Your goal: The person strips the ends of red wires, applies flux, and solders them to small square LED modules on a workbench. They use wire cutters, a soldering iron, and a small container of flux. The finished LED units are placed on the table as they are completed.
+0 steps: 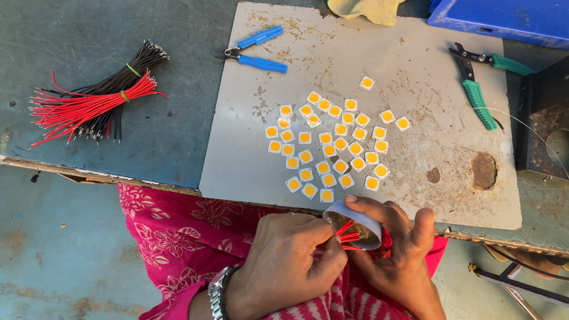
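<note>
- The table (118, 148) has open room at the left; its near edge runs just above both hands.
- The board (415, 195) has bare room at right of the chips (332, 142).
- The left hand (284, 261) pinches red wires (349, 236), fingers pressed together.
- The right hand (397, 249) holds the tin (355, 222), fingers curled around it, below the board edge.
- The wires point left from the tin mouth.

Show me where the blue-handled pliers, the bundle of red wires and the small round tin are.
blue-handled pliers (262, 64), head view, on the lower handle.
bundle of red wires (89, 106), head view, mid-bundle.
small round tin (361, 218), head view, on its pale outer wall.
</note>
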Motion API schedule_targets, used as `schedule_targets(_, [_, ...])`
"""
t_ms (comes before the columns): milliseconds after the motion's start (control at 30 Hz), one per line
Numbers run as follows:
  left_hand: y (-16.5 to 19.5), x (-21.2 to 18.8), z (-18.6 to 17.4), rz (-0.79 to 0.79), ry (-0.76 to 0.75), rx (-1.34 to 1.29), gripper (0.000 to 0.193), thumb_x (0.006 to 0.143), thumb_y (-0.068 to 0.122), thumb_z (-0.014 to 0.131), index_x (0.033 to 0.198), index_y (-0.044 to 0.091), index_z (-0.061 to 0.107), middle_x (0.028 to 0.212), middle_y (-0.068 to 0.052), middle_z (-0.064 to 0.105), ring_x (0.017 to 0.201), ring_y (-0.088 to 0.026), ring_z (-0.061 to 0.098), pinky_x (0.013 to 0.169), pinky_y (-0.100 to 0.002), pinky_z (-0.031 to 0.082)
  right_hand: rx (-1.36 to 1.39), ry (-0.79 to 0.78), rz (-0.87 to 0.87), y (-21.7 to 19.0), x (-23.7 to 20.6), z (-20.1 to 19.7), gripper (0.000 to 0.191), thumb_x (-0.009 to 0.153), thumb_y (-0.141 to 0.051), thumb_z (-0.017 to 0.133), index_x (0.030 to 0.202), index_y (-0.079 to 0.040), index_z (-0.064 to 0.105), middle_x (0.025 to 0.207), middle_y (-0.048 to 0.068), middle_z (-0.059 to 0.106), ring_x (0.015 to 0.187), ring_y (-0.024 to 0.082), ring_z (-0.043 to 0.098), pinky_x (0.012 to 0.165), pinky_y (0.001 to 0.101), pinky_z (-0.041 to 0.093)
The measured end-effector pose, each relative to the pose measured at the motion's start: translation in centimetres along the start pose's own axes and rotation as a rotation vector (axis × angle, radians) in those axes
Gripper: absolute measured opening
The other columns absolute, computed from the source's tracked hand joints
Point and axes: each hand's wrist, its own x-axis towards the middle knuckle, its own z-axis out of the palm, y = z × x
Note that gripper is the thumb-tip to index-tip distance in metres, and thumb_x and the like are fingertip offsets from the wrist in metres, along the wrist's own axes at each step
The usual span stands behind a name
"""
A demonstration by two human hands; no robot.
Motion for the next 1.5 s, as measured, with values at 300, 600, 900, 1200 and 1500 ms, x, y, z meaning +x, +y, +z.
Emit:
schedule_targets(300, [-0.2, -0.3, -0.6, -0.053, 0.013, -0.050, 0.022, 0.083, 0.010, 0.070, 0.067, 0.002, 0.057, 0.060, -0.011, 0.058, 0.052, -0.026, 0.060, 0.050, -0.038, 0.044, 0.130, 0.058, 0.128, 0.5, -0.6, -0.4, 0.136, 0.076, 0.015, 0.075, 0.159, -0.039, -0.020, 0.138, 0.025, 0.058, 0.126, 0.033, 0.065, 0.104, 0.0423, 0.056])
schedule_targets(600, [-1.4, 0.1, -1.1, -0.205, 0.005, -0.299, 0.018, 0.083, 0.004, 0.064, 0.068, -0.004, 0.060, 0.052, -0.006, 0.053, 0.049, -0.006, 0.047, 0.046, -0.029, 0.038, 0.104, 0.110, 0.172, 0.6, -0.2, -0.4, 0.137, 0.075, 0.014, 0.076, 0.158, -0.040, -0.019, 0.140, 0.025, 0.056, 0.124, 0.032, 0.064, 0.101, 0.0408, 0.058])
schedule_targets(900, [-0.8, 0.3, -0.1, -0.252, 0.014, -0.282, 0.020, 0.084, 0.006, 0.065, 0.067, -0.003, 0.063, 0.050, -0.004, 0.054, 0.048, -0.004, 0.047, 0.043, -0.027, 0.036, 0.098, 0.081, 0.135, 0.5, 0.1, -1.3, 0.137, 0.074, 0.012, 0.077, 0.158, -0.038, -0.018, 0.137, 0.024, 0.057, 0.123, 0.033, 0.064, 0.101, 0.0416, 0.057])
schedule_targets(1200, [-0.1, 0.7, 0.6, -0.188, 0.029, -0.214, 0.021, 0.082, 0.007, 0.068, 0.064, -0.002, 0.061, 0.048, -0.005, 0.052, 0.042, -0.008, 0.048, 0.041, -0.029, 0.037, 0.181, 0.060, 0.100, 0.1, 0.3, -1.1, 0.134, 0.076, 0.011, 0.077, 0.159, -0.039, -0.015, 0.141, 0.025, 0.054, 0.126, 0.033, 0.063, 0.101, 0.0419, 0.059])
schedule_targets(1500, [0.0, 0.5, 0.9, -0.178, 0.007, -0.221, 0.023, 0.085, 0.007, 0.066, 0.065, -0.003, 0.057, 0.052, -0.009, 0.053, 0.043, -0.012, 0.048, 0.044, -0.031, 0.037, 0.179, 0.054, 0.076, 0.2, -0.2, -0.9, 0.135, 0.077, 0.009, 0.079, 0.159, -0.040, -0.016, 0.140, 0.023, 0.055, 0.123, 0.032, 0.065, 0.097, 0.0402, 0.062])
